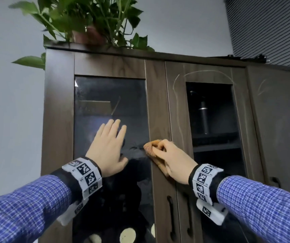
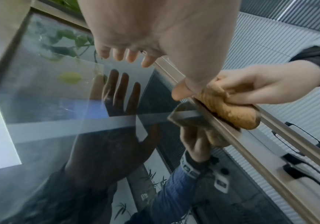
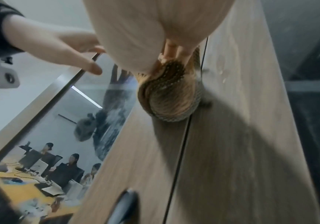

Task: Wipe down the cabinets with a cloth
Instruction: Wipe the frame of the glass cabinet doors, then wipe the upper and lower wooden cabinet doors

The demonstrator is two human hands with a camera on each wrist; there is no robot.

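— Where do we have the cloth [image 1: 151,149] right now?

— Bunched up in our right hand [image 1: 171,159]. The fingers [image 2: 230,84] curl round it and press it against the wooden frame of the left cabinet door [image 1: 158,109], right at the edge where the wood meets the glass pane [image 1: 110,102]. From the right wrist view the cloth [image 3: 171,94] is a tan, waffle-textured wad sitting on the wood close to the dark gap between the two doors.

— And our left hand [image 1: 108,148]?

— Spread flat on the glass, fingers straight and a little apart, holding nothing. Its dark reflection shows in the pane in the left wrist view. The thumb lies near the cloth [image 2: 230,109], though we cannot tell whether the two touch.

— What about the rest of the cabinet [image 1: 272,120]?

— Dark brown wood grain, with a second glass door [image 1: 210,116] on the right. That door's frame carries pale curved streaks. Behind its glass we make out a shelf and a dim upright object. Two black handles [image 1: 171,216] sit lower down, one on each door by the gap.

— Anything on top?

— A leafy green plant [image 1: 95,20] in a reddish pot at the left end, leaves hanging over the edge. Grey blinds [image 1: 266,28] are at the upper right.
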